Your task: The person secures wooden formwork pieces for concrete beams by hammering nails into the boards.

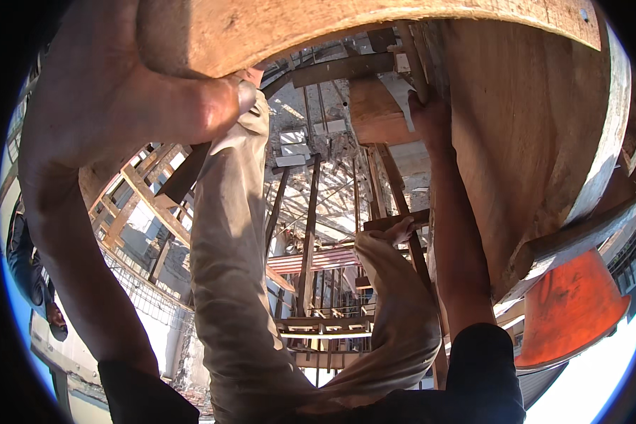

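Close in front of me, my left hand (134, 106) is closed on the edge of a wooden board (374, 28), its thumb pressed along the lower side. The board runs across the top of the view; the fingers behind it are mostly hidden. My right hand (431, 116), farther off, is wrapped round a slim wooden pole (412, 60) beside a large upright wooden panel (530, 120). A short brown wooden piece (378, 109) is just left of that hand.
I straddle a deep drop, one bare foot (399, 232) on a timber (396, 220). Long posts (309, 240) and rubble lie below. An orange bucket (572, 307) hangs or stands at the right, which I cannot tell. Wooden framing (152, 201) and another person (32, 261) are at the left.
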